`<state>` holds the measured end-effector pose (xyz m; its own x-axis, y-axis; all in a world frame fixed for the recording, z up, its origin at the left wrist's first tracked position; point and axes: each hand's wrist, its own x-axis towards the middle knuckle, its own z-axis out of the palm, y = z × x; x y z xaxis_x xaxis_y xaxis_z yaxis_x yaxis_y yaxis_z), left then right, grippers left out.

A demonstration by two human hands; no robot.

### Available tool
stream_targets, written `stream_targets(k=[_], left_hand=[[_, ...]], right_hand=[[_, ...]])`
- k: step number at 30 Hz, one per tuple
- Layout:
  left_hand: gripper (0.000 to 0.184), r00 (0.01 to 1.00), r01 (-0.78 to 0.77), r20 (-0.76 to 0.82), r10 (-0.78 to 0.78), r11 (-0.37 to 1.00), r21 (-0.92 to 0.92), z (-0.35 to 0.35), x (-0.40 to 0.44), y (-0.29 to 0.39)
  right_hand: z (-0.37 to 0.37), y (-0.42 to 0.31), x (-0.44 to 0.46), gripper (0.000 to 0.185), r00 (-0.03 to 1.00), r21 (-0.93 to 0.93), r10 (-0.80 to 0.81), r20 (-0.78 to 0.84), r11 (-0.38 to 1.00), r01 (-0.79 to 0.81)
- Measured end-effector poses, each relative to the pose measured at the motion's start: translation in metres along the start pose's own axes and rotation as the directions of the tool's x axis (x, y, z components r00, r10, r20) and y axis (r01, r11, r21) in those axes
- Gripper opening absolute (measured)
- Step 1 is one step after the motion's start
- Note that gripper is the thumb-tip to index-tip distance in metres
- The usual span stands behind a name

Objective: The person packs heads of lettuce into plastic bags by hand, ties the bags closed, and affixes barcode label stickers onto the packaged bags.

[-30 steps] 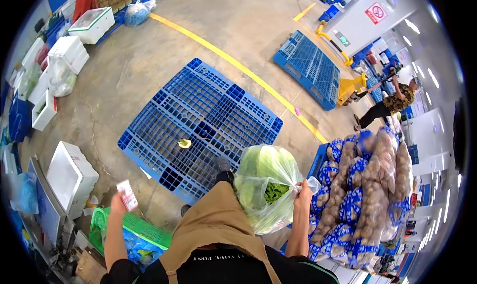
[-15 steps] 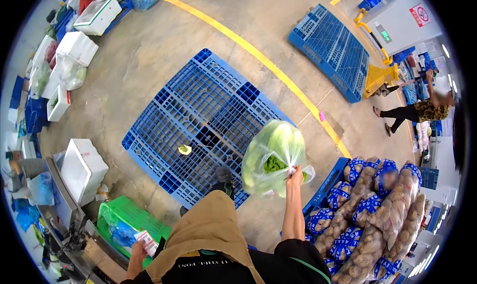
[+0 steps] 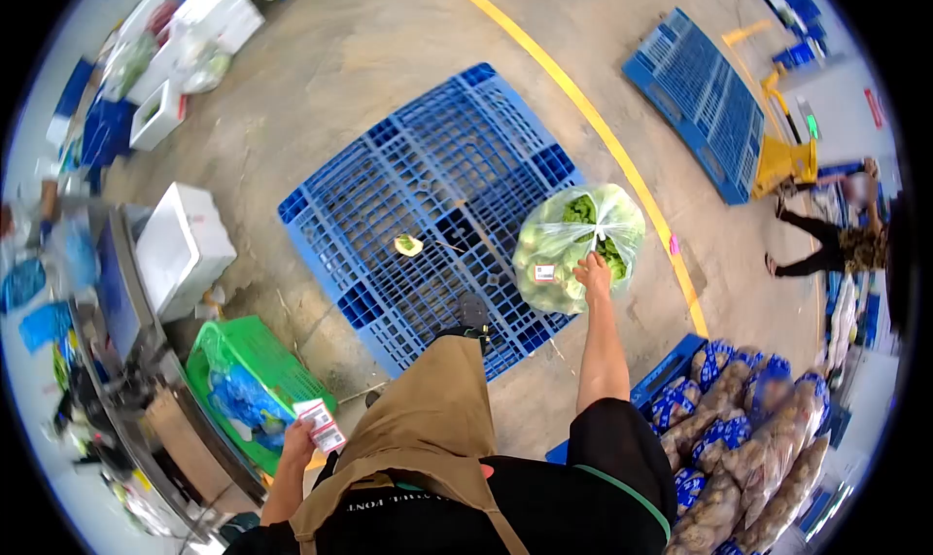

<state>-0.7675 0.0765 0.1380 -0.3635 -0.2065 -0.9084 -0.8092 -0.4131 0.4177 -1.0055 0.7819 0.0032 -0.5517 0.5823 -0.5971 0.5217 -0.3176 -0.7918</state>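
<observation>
Bright, even indoor light leaves soft sheen on the concrete floor [image 3: 321, 50]. Fisheye distortion bends the yellow line [image 3: 607, 132] and tilts the surroundings; black corners frame the softly smeared edges.

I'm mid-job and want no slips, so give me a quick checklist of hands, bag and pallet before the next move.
1. Labels held in the left hand: ok, the labels are in its grip.
2. Label on the bag: ok, one shows on its side.
3. Right hand at the bag's gathered top: ok; how firm its grip is, cannot tell.
4. Bag's weight on the blue pallet: cannot tell, the bag hides what is under it.
5. Pallet free of scraps: not ok, a vegetable scrap lies there.
6. Other person away from the bag: ok.
</observation>
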Motion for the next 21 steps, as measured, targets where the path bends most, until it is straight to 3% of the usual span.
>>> stream_targets(k=[2, 3, 4, 5, 6, 8, 10, 11, 13, 14, 18, 19, 20, 21], left_hand=[[0.029, 0.999, -0.038, -0.002, 0.038, 0.997, -0.066, -0.016, 0.008, -0.023], [0.029, 0.996, -0.075, 0.042, 0.076, 0.997, -0.025, -0.048, 0.03, -0.052], [0.027, 0.993, -0.114, 0.013, 0.116, 0.99, -0.08, -0.04, 0.005, -0.051], [0.024, 0.993, -0.102, -0.063, 0.104, 0.994, 0.042, -0.052, 0.004, -0.057], [0.027, 0.988, -0.146, -0.056, 0.147, 0.989, 0.024, -0.068, 0.008, -0.074], [0.024, 0.981, -0.196, -0.015, 0.196, 0.967, -0.164, -0.094, -0.024, -0.069], [0.024, 0.981, -0.191, -0.086, 0.172, 0.919, -0.346, -0.135, -0.044, -0.084], [0.024, 0.978, -0.203, -0.122, 0.167, 0.888, -0.412, -0.154, -0.055, -0.088], [0.024, 0.964, -0.266, -0.175, 0.202, 0.784, -0.561, -0.212, -0.089, -0.11], [0.023, 0.949, -0.31, -0.238, 0.207, 0.746, -0.59, -0.227, -0.103, -0.118], [0.02, 0.867, -0.49, -0.448, 0.218, 0.534, -0.689, -0.291, -0.153, -0.161], [0.021, 0.846, -0.527, -0.488, 0.215, 0.471, -0.707, -0.306, -0.166, -0.169], [0.022, 0.825, -0.561, -0.523, 0.211, 0.405, -0.722, -0.317, -0.178, -0.176], [0.023, 0.805, -0.592, -0.558, 0.203, 0.336, -0.732, -0.325, -0.189, -0.183]], right_hand=[[0.023, 0.022, -0.035, 0.042, 0.99, -0.159, -0.035, 0.14, 0.986, 0.057], [0.039, 0.04, -0.053, 0.036, 0.98, -0.15, -0.037, 0.194, 0.986, 0.067], [0.061, 0.038, -0.098, 0.025, 0.913, -0.238, -0.07, 0.401, 0.955, 0.177], [0.097, 0.021, -0.178, 0.022, 0.884, -0.314, -0.175, 0.433, 0.89, 0.33], [0.117, 0.054, -0.195, 0.023, 0.876, -0.212, -0.082, 0.475, 0.956, 0.205], [0.163, 0.107, -0.27, 0.022, 0.81, -0.338, 0.024, 0.586, 0.916, 0.217], [0.219, 0.156, -0.381, 0.023, 0.623, -0.376, 0.061, 0.779, 0.841, 0.388], [0.247, 0.167, -0.446, 0.027, 0.383, -0.3, 0.093, 0.919, 0.795, 0.528], [0.297, 0.219, -0.562, 0.038, 0.157, -0.325, 0.29, 0.944, 0.741, 0.587], [0.316, 0.243, -0.602, 0.043, 0.004, -0.253, 0.345, 0.939, 0.678, 0.69], [0.34, 0.27, -0.814, 0.065, -0.401, -0.236, 0.552, 0.731, 0.756, 0.61], [0.345, 0.289, -0.839, 0.069, -0.472, -0.217, 0.575, 0.668, 0.758, 0.616], [0.348, 0.302, -0.86, 0.068, -0.556, -0.074, 0.546, 0.627, 0.752, 0.655], [0.348, 0.313, -0.88, 0.066, -0.556, -0.091, 0.587, 0.589, 0.731, 0.676]])
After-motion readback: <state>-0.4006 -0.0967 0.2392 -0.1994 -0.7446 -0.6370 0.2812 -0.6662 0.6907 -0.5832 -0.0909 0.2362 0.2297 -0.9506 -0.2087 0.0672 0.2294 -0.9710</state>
